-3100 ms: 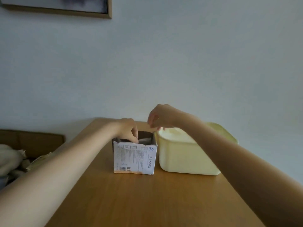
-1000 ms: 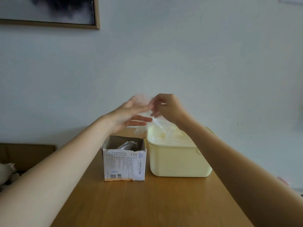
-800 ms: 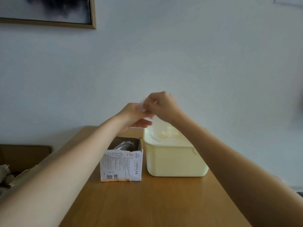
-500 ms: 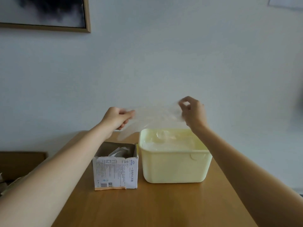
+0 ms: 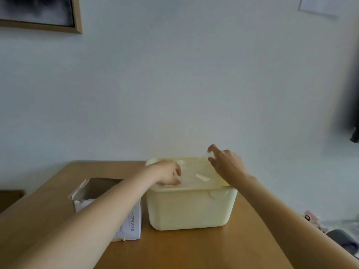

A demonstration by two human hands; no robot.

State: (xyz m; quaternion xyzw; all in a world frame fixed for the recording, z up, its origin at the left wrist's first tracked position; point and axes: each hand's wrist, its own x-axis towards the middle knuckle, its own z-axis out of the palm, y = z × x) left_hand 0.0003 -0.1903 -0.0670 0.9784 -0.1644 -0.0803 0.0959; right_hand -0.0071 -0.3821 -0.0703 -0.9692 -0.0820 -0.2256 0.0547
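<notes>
A pale yellow plastic bin [image 5: 190, 208] stands on the wooden table [image 5: 194, 249]. Touching its left side is an open white cardboard box [image 5: 134, 220] printed with PVC glove text. A thin clear plastic glove [image 5: 194, 167] is stretched flat over the bin's open top. My left hand [image 5: 168, 174] holds the glove's near-left end at the bin's front rim, fingers curled. My right hand [image 5: 226, 166] pinches the far-right end between thumb and forefinger, just above the rim. My left forearm hides part of the box.
The table's far edge meets a plain white wall. A framed picture [image 5: 38, 12] hangs at the upper left and a sheet of paper [image 5: 320, 4] at the upper right. A dark object [image 5: 349, 94] hangs at the right; clutter [image 5: 340, 237] lies low beyond the table's right edge.
A glove came out of the box, and both hands spread it apart in the air. They have since lowered it onto the bin's open top.
</notes>
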